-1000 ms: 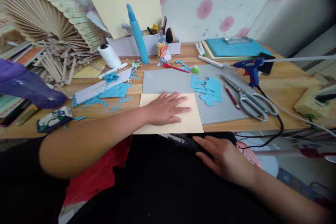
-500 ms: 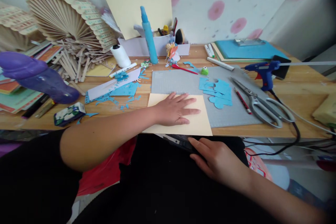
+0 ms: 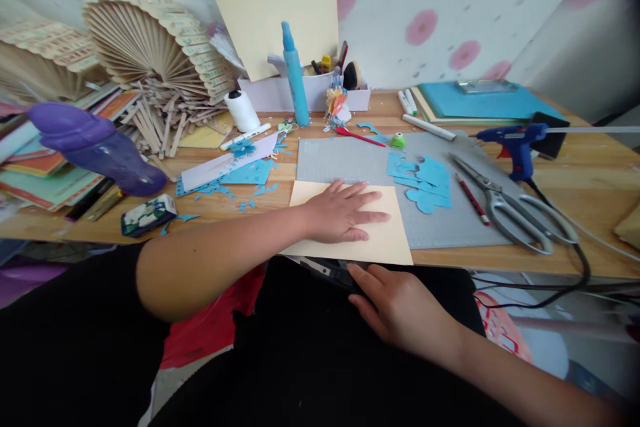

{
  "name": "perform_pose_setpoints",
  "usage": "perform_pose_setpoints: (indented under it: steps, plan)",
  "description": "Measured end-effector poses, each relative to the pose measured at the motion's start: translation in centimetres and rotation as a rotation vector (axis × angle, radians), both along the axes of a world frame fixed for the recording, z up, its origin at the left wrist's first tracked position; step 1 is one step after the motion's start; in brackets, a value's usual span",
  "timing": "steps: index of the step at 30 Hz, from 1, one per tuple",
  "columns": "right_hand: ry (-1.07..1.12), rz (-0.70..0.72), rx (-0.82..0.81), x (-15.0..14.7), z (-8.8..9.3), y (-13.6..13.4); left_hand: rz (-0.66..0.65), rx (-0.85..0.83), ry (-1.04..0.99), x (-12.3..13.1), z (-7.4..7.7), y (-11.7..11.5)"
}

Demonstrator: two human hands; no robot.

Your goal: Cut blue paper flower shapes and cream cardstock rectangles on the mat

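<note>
Keeps left hand open, palm down, with fingers spread on cream sheet. Find cream sheet partly over grey mat, at front edge of wooden surface. Grips black cutter in right hand, closed around handle, with blade toward left. Cannot confirm contact between blade and cream sheet from this view. Compared with 1 second earlier, carries black cutter farther left along near edge of cream sheet, now close to left corner; shows no clear shift of left hand on cream sheet. Probably leaves only a short length of near edge ahead of blade, with steady support above. Note blue paper pieces right of cream sheet, then red pencil and scissors.
</note>
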State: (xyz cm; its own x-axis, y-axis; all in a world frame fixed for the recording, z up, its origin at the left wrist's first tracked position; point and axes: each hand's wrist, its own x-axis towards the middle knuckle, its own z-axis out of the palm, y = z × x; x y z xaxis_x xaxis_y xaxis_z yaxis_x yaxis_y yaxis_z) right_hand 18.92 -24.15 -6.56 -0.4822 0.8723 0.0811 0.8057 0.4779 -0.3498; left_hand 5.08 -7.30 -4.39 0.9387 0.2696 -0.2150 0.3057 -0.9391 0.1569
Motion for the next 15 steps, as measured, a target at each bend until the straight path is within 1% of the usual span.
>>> perform_pose_setpoints:
  steps: [6,9,11,13,15]
  plan:
    - [-0.058,0.026,-0.051,-1.4,0.6,0.6,-0.009,0.009,0.005,0.1,0.0,-0.1]
    - [-0.042,0.053,-0.084,-1.4,1.1,0.6,-0.013,-0.004,-0.011,0.1,-0.2,0.1]
    - [0.011,0.086,-0.128,-0.2,1.6,0.3,-0.011,-0.022,-0.029,0.0,-0.3,0.4]
    - [0.113,0.071,-0.165,2.0,2.0,-0.5,0.008,-0.019,-0.083,-0.5,-0.2,0.7]
    - [0.270,-0.045,-0.126,5.0,2.3,-1.3,0.068,0.032,-0.197,-1.2,0.2,0.5]
